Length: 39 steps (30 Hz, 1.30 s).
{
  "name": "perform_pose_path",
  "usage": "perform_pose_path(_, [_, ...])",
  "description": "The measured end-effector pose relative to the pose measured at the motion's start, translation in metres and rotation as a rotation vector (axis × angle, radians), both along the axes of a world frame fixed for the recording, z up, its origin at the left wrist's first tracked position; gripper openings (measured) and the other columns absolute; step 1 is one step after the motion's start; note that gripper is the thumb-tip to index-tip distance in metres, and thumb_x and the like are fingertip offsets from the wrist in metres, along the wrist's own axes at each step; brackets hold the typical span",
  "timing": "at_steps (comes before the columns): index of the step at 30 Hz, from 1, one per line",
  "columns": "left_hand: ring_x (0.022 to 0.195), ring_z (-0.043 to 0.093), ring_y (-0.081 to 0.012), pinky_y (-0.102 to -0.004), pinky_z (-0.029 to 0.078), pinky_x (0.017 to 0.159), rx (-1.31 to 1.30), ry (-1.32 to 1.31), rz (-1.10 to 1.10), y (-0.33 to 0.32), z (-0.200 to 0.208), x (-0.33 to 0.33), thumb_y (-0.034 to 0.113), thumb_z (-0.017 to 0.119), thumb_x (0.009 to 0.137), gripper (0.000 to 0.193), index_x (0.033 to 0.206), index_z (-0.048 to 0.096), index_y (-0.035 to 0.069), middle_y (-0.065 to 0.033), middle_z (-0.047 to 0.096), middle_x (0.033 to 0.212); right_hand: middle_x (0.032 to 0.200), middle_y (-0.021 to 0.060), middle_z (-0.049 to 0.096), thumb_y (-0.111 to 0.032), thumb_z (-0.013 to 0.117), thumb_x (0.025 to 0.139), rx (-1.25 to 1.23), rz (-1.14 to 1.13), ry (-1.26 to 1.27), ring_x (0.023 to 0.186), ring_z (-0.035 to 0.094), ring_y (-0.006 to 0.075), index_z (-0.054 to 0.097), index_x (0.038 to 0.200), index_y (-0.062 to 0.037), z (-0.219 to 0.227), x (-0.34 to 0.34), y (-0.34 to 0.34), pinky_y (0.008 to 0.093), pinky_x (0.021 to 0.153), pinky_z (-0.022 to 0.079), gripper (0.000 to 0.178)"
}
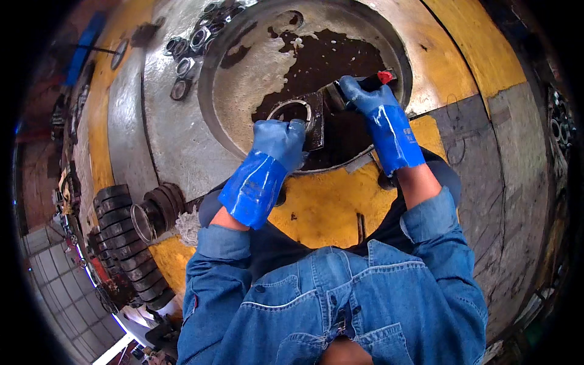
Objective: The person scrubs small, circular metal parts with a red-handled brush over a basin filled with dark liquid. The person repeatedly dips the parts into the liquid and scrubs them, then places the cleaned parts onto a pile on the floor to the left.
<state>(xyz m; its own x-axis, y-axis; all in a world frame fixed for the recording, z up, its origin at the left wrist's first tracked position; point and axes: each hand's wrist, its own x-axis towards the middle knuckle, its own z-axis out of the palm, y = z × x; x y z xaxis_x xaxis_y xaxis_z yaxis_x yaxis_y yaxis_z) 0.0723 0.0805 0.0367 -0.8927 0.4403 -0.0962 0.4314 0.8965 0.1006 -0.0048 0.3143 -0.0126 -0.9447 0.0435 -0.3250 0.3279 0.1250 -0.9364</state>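
My left hand (277, 143), in a blue rubber glove, is closed around a metal part with a round ring opening (309, 115) and a dark flat side. It is held over a round basin (210, 100) of dark liquid with tan foam on its surface. My right hand (368, 97), gloved alike, closes on a dark tool with a red end (384, 77). The tool's near end is next to the metal part's flat side; whether they touch I cannot tell. My fingers hide most of the tool, so its kind is unclear.
Several metal nut-like rings (182, 67) lie on the metal surface left of the basin. Ridged dark cylinders (125, 237) and a ringed metal part (152, 216) stand at my left, beside a grey rag (188, 225). Yellow plate (328, 207) lies between my knees and basin.
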Motion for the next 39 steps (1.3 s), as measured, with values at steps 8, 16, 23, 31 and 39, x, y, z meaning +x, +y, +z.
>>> perform_pose_path(8, [0.087, 0.074, -0.0363, -0.0455, 0.06, 0.077, -0.176, -0.001, -0.137, -0.002, -0.006, -0.018, 0.013, 0.072, 0.079, 0.018, 0.096, 0.076, 0.008, -0.0174, 0.075, 0.09, 0.084, 0.0032, 0.074, -0.034, 0.077, 0.092, -0.189, 0.094, 0.06, 0.078, 0.067, 0.0109, 0.077, 0.098, -0.0012, 0.009, 0.009, -0.001, 0.0295, 0.075, 0.055, 0.033])
perform_pose_path(16, [0.095, 0.072, -0.0359, -0.0453, 0.06, 0.084, -0.002, 0.351, -0.278, -0.02, -0.042, -0.03, 0.012, 0.076, 0.077, 0.03, 0.107, 0.074, 0.011, -0.015, 0.075, 0.099, 0.084, 0.0076, 0.072, -0.046, 0.072, 0.089, 0.093, 0.424, -0.126, 0.077, 0.064, 0.0155, 0.076, 0.098, -0.0016, -0.003, 0.02, -0.015, 0.0338, 0.076, 0.052, 0.046])
perform_pose_path(23, [0.111, 0.072, -0.0326, -0.0415, 0.058, 0.094, 0.19, 0.092, 0.611, -0.024, -0.04, -0.022, 0.025, 0.085, 0.08, 0.051, 0.125, 0.069, 0.009, -0.0143, 0.074, 0.124, 0.083, 0.0065, 0.072, -0.042, 0.073, 0.09, -0.018, 0.366, -0.073, 0.076, 0.064, 0.0138, 0.076, 0.095, -0.0029, -0.01, 0.02, -0.018, 0.0324, 0.074, 0.052, 0.039])
perform_pose_path(31, [0.097, 0.073, -0.0311, -0.0426, 0.061, 0.087, 1.39, -0.747, 0.71, -0.075, -0.096, -0.027, 0.011, 0.067, 0.095, 0.041, 0.134, 0.064, 0.001, -0.0174, 0.074, 0.114, 0.088, 0.0097, 0.075, -0.045, 0.071, 0.091, 0.056, 0.436, -0.052, 0.079, 0.068, 0.017, 0.078, 0.101, -0.0044, -0.011, 0.014, -0.025, 0.0348, 0.077, 0.055, 0.043])
perform_pose_path(39, [0.112, 0.067, -0.0354, -0.0522, 0.055, 0.098, 1.324, -0.721, 0.982, -0.051, -0.073, -0.019, 0.037, 0.057, 0.105, 0.037, 0.129, 0.065, 0.01, -0.015, 0.071, 0.119, 0.092, 0.0181, 0.075, -0.046, 0.071, 0.086, 0.064, 0.394, -0.07, 0.089, 0.073, 0.0278, 0.077, 0.102, -0.004, -0.009, 0.021, -0.024, 0.0396, 0.085, 0.055, 0.046])
